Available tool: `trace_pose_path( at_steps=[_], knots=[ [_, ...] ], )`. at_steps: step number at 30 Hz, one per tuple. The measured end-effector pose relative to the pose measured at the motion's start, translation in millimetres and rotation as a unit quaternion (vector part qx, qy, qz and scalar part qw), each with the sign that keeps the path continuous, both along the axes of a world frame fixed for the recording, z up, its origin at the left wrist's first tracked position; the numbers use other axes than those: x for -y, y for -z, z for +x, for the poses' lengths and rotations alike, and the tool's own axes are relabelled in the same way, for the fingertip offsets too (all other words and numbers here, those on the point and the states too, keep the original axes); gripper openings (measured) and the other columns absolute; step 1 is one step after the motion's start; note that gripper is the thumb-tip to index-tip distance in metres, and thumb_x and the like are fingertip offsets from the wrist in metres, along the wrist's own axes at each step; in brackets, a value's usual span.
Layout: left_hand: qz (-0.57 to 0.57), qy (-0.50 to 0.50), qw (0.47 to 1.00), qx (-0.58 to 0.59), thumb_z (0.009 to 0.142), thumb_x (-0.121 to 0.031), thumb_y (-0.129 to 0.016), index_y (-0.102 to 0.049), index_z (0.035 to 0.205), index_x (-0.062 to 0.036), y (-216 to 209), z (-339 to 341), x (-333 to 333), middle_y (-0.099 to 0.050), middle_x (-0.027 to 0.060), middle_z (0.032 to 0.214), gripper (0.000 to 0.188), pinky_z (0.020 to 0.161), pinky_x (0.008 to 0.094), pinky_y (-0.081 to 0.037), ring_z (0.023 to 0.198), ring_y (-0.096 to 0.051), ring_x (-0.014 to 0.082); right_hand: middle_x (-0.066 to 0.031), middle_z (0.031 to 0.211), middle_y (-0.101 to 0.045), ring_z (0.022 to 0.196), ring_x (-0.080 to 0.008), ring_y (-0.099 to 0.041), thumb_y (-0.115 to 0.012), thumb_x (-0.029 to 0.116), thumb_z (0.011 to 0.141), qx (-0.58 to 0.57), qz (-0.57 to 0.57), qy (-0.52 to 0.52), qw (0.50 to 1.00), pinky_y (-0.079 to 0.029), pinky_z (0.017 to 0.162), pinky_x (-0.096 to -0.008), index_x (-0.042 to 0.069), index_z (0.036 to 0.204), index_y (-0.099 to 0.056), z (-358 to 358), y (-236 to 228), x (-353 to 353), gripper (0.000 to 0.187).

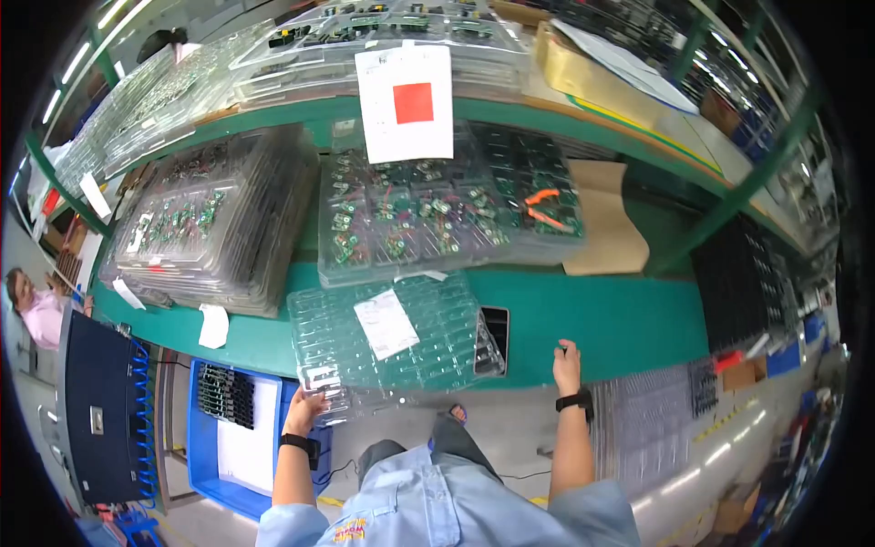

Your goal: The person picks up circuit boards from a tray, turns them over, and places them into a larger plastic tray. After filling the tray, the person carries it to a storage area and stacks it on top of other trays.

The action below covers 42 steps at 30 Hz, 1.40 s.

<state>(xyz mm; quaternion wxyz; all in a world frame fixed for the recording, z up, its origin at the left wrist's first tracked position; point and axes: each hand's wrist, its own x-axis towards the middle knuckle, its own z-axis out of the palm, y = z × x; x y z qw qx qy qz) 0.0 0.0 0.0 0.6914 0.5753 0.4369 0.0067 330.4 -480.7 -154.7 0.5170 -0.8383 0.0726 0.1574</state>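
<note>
Left hand (pixel 305 408) grips the near corner of a clear blister tray (pixel 387 342) bearing a white paper slip (pixel 386 323). Right hand (pixel 567 357) rests half-curled, holding nothing visible, on the green bench edge (pixel 629 351). Above both, a white sheet with a red square (pixel 406 102) hangs.

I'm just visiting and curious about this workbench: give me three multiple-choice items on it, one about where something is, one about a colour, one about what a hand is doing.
1. Where do the orange-handled pliers lie?
A. on the stack of clear trays at the back of the bench
B. in the blue bin on the floor
C. in the right hand

2. What colour is the square on the white sheet hanging from the shelf?
A. green
B. red
C. black

3. What is the left hand doing?
A. hanging free at the person's side
B. holding the pliers
C. holding the near corner of the empty clear tray

Answers: 1 A, the pliers rest on the filled trays by their right edge. 2 B, the square is plainly red. 3 C, its fingers lie on the tray corner that overhangs the bench edge.
</note>
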Motion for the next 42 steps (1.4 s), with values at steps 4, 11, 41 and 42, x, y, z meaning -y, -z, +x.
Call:
trace_pose_path(
  at_steps=[4, 11, 41, 42],
  knots=[
    [-0.019, -0.047, 0.998, -0.024, 0.083, -0.012, -0.065, -0.04, 0.136, -0.0023, 111.6, 102.1, 117.2, -0.056, 0.0199, 0.118, 0.059, 0.085, 0.0387, -0.048, 0.105, -0.057, 0.0291, -0.0222, 0.114, -0.054, 0.108, -0.0367, -0.053, -0.064, 0.016, 0.083, 0.152, -0.228, -0.046, 0.961, -0.043, 0.091, -0.0446, 0.003, 0.118, -0.052, 165.5, -27.7, 108.3, 0.04],
    [0.612, 0.0, 0.791, -0.027, 0.076, -0.005, -0.066, -0.054, 0.117, -0.0004, 13.9, 177.9, 117.2, -0.059, 0.0161, 0.105, 0.043, 0.084, 0.0419, -0.044, 0.1, -0.055, 0.0338, -0.0169, 0.105, -0.06, 0.096, -0.0332, -0.058, -0.063, 0.01, 0.084, 0.375, -0.17, -0.018, 0.911, -0.046, 0.085, -0.0399, 0.002, 0.109, -0.059, 159.1, -139.5, 29.7, 0.026],
    [0.506, 0.338, 0.768, 0.2, 0.078, -0.011, -0.068, -0.065, 0.102, -0.0092, -44.1, 211.5, 108.3, -0.06, 0.0027, 0.086, 0.025, 0.087, 0.0416, -0.039, 0.08, -0.058, 0.0208, -0.0096, 0.09, -0.066, 0.086, -0.0275, -0.06, -0.065, 0.014, 0.079, 0.214, -0.027, -0.594, 0.775, -0.045, 0.077, -0.0378, 0.005, 0.108, -0.061, 26.0, -200.4, -205.8, 0.03],
    [0.491, 0.352, 0.776, 0.182, 0.078, -0.011, -0.068, -0.066, 0.102, -0.0098, -34.2, 204.0, 108.9, -0.06, 0.0024, 0.084, 0.025, 0.087, 0.0411, -0.039, 0.078, -0.058, 0.0207, -0.0097, 0.087, -0.066, 0.085, -0.0275, -0.06, -0.064, 0.013, 0.081, 0.173, -0.011, -0.606, 0.776, -0.046, 0.077, -0.038, 0.005, 0.105, -0.062, 26.0, -190.1, -205.1, 0.026]
  ],
)
